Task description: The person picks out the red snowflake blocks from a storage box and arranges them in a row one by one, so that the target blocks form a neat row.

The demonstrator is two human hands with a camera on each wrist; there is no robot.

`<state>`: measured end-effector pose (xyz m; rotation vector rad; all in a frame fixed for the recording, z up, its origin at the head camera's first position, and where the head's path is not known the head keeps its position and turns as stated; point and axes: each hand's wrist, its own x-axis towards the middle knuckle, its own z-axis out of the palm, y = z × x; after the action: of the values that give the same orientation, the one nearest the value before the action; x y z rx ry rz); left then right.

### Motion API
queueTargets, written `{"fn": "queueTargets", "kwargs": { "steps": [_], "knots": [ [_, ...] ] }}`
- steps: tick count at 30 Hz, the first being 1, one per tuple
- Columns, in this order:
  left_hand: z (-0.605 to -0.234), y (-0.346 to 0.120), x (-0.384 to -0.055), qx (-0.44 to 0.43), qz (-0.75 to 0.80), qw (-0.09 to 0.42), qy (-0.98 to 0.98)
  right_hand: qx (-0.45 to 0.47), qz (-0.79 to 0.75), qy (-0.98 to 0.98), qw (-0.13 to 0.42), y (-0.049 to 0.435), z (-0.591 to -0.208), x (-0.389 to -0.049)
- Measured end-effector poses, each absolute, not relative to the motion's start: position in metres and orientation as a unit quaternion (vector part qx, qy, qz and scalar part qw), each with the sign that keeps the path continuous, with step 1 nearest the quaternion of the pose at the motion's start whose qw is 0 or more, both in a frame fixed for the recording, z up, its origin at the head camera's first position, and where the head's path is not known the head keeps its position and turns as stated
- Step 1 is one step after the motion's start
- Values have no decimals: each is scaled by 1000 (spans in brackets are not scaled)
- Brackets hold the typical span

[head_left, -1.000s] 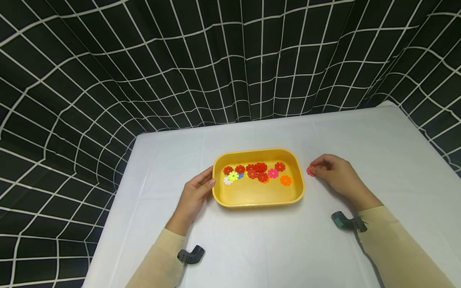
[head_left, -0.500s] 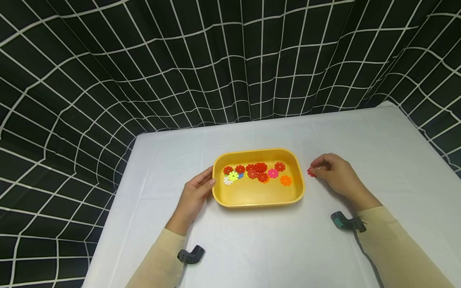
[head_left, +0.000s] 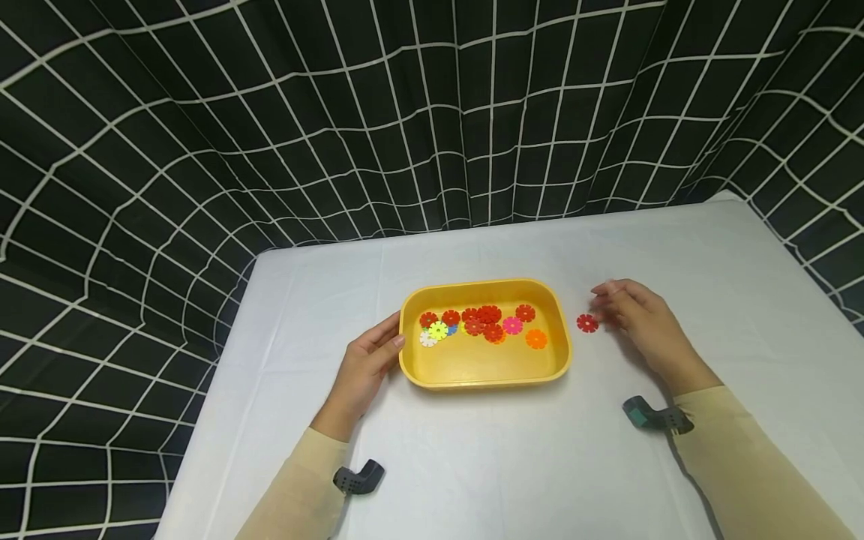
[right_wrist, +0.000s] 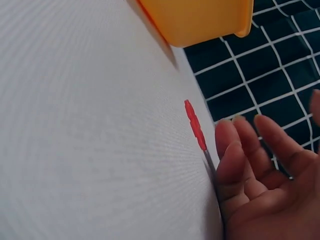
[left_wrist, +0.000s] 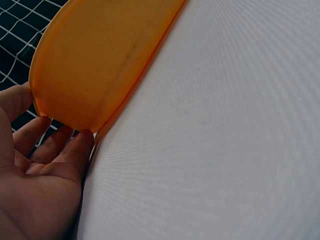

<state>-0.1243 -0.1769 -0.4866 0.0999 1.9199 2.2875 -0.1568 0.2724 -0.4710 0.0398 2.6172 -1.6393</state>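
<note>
A yellow plastic tray (head_left: 466, 367) sits mid-table with several notched flower-shaped discs in it, mostly red. My left hand (head_left: 364, 367) grips its left end, thumb at the rim and fingers against the outer wall (left_wrist: 90, 75). To the right of the tray, a single red notched disc (head_left: 587, 323) lies flat on the white cloth; the right wrist view catches the red disc (right_wrist: 195, 125) edge-on. My right hand (head_left: 641, 322) is just right of that disc, fingers loosely bent and holding nothing.
Inside the tray are also an orange disc (head_left: 536, 339), a pink disc (head_left: 512, 325), a yellow-green disc (head_left: 438, 331) and a white disc (head_left: 427, 340). A white cloth (head_left: 466, 472) covers the table. Behind it hangs a black curtain (head_left: 432, 135) with a white grid.
My right hand has let go of the red disc and moved slightly right, leaving it on the cloth. My left hand and the tray have stayed in place.
</note>
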Motion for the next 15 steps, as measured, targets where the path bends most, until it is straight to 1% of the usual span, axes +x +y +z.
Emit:
{"fn": "queueTargets", "kwargs": {
  "steps": [7,15],
  "knots": [
    [-486,-177,-124,37,763,76,641,-27,-583,812,11,272,-471,-157],
    [-485,-177,-124,34,761,80,643,-64,-654,753,-1,270,-461,-152]
  ]
}}
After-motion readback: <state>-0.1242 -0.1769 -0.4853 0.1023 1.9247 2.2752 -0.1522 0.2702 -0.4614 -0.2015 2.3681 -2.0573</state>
